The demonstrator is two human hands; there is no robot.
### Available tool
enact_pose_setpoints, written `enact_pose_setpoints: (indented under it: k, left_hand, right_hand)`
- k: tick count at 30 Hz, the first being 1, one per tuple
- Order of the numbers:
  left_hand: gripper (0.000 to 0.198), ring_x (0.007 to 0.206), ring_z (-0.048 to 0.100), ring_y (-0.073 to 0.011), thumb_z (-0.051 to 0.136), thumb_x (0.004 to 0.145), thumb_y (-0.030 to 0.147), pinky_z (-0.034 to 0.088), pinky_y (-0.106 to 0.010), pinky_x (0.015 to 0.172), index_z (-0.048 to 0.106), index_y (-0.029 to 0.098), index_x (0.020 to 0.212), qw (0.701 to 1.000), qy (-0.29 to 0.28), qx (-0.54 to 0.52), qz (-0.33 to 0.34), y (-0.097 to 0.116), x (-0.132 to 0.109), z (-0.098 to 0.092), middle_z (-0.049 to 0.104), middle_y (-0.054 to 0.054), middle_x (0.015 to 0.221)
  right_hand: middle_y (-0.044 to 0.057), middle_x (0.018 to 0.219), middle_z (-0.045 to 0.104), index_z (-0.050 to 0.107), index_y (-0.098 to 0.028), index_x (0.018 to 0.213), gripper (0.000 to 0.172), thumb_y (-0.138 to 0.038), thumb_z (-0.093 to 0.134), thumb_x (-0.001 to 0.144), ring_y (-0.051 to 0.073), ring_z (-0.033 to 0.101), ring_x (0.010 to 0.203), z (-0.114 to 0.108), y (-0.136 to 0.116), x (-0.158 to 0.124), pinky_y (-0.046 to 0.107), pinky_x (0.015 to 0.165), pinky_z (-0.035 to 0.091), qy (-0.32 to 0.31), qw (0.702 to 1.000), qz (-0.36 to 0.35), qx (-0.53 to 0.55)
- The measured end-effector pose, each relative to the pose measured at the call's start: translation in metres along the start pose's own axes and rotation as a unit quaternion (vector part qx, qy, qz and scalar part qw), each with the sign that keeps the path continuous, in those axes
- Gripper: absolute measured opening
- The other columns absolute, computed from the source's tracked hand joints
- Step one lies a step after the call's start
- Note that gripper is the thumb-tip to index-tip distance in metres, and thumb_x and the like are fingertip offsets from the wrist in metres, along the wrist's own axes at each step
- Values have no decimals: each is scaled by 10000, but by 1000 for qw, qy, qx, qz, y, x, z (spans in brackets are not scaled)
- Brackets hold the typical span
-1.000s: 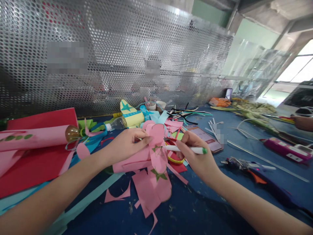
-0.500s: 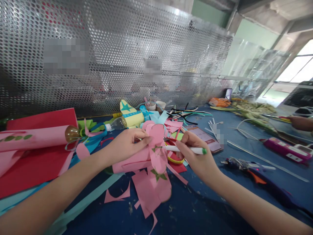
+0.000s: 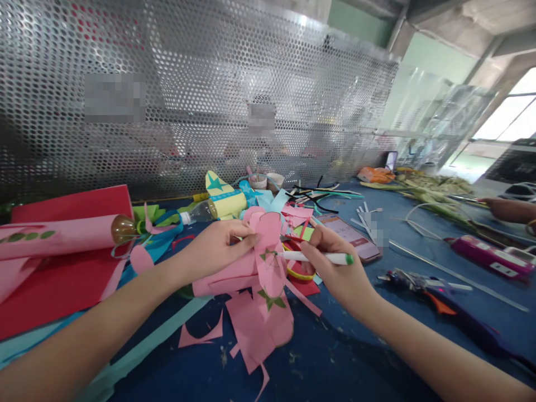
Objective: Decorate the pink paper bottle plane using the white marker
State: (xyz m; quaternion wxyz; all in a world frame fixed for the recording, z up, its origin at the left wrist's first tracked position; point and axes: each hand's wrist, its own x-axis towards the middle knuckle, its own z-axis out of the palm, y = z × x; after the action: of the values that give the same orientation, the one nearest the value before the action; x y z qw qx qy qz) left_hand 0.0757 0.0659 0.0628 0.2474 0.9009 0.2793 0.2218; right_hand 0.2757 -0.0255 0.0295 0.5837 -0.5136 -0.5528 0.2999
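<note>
blue tabletop (image 3: 330,357): left grip (image 3: 224,241) pinches pink paper (image 3: 272,279), right grip (image 3: 341,276) clamps marker (image 3: 295,255), co-worker's hand (image 3: 508,211) has edged inward.

The person's bare forearms (image 3: 125,311) angle in from the lower corners. The left hand (image 3: 228,241) is closed in a pinch; the right hand (image 3: 335,262), near it, curls in a writing grip.

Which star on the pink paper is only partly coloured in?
The upper star, at the tip of the marker, has unfilled pink; the lower star shows solid green.
</note>
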Motion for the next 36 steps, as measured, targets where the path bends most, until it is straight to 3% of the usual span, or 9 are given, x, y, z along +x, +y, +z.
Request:
enact_pose_setpoints:
  k: [36]
  left_hand:
    - [379, 690, 531, -155, 457, 934, 345, 387, -272, 632, 541, 182, 603, 1000, 3, 7, 1, 0, 0, -1, 586, -2, 673]
  right_hand:
    - [-66, 449, 423, 349, -246, 597, 289, -296, 582, 760, 97, 394, 424, 1, 0, -1, 232, 421, 319, -9, 1000, 1, -5]
